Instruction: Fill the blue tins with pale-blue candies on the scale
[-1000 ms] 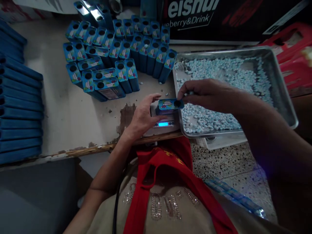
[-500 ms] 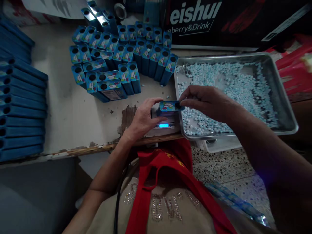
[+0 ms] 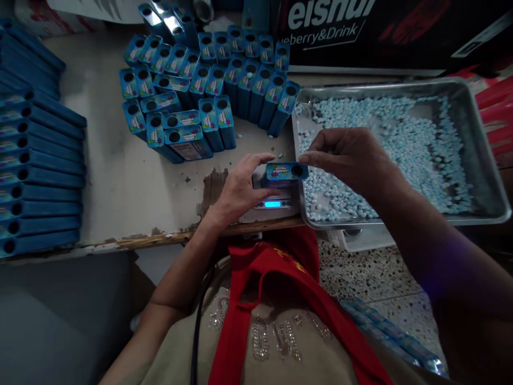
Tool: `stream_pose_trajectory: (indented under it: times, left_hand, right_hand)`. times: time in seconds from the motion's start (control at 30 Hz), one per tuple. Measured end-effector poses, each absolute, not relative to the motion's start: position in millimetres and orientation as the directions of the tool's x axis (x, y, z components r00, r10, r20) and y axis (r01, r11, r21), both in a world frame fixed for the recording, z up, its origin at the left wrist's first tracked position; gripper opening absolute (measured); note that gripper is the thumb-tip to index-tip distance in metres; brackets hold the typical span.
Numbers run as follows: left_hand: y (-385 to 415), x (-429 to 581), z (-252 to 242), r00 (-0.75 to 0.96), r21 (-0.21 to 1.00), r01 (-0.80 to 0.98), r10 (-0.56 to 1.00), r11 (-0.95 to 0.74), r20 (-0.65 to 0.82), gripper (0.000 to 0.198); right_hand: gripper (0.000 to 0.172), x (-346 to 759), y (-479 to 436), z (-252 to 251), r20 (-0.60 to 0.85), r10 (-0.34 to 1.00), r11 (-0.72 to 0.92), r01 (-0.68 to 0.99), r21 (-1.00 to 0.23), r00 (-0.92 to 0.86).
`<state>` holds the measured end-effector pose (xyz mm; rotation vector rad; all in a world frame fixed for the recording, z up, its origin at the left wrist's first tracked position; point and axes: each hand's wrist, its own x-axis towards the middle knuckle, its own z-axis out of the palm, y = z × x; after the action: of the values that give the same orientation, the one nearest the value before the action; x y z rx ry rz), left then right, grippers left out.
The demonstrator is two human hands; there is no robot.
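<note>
A blue candy tin (image 3: 276,172), with a dark round hole in its top, stands on a small digital scale (image 3: 262,203) whose display is lit blue. My left hand (image 3: 240,184) curves round the tin's left end, thumb and forefinger apart, with a gap between palm and tin. Beside the hole, my right hand (image 3: 352,158) is closed in a pinch at the tin's right end; anything between its fingertips is too small to make out. Below that hand, small pale-blue candies (image 3: 344,192) cover much of a metal tray (image 3: 491,160).
Several blue tins (image 3: 208,120) stand grouped on the worn table (image 3: 108,198), behind the scale. More tins (image 3: 44,176) lie stacked at the left. A black printed box (image 3: 385,40) borders the back. A few loose candies lie near the tray's left rim.
The whole view has shifted slightly. My right hand's pinching fingertips have risen a little from over the hole to the tin's upper right edge. My left hand stays round the tin.
</note>
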<state>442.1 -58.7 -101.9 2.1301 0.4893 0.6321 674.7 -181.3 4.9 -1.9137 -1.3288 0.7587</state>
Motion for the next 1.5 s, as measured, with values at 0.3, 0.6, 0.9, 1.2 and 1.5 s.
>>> stream_pose_trajectory:
  times: [0.3,0.6,0.9,1.2,1.5]
  left_hand:
    - [-62,454,-99,0.81,0.807,0.15,0.539,-0.571,0.231,0.074]
    - [-44,396,-42,0.771,0.648,0.251,0.554,-0.719,0.316,0.035]
    - [208,252,56,0.137,0.495,0.79,0.891,-0.362,0.432,0.076]
    - [332,218,28,0.11,0.61,0.79,0.992,-0.052,-0.057,0.042]
    - [308,187,-7,0.338,0.333,0.884,0.941,-0.328,0.031,0.1]
  right_hand:
    - [0.062,672,-180,7,-0.084,0.938,-0.232,0.431,-0.872,0.335]
    - [0.024,715,-182,-40,0.096,0.946,-0.243,0.871,-0.427,0.311]
    - [0.048,624,-42,-32,0.07,0.995,0.088,0.953,-0.291,-0.07]
    - [0.018,674,-35,-53,0.095,0.992,0.11,0.962,-0.249,-0.088]
    - [0.019,648,-162,-15,-0.015,0.964,-0.262,0.941,-0.212,0.265]
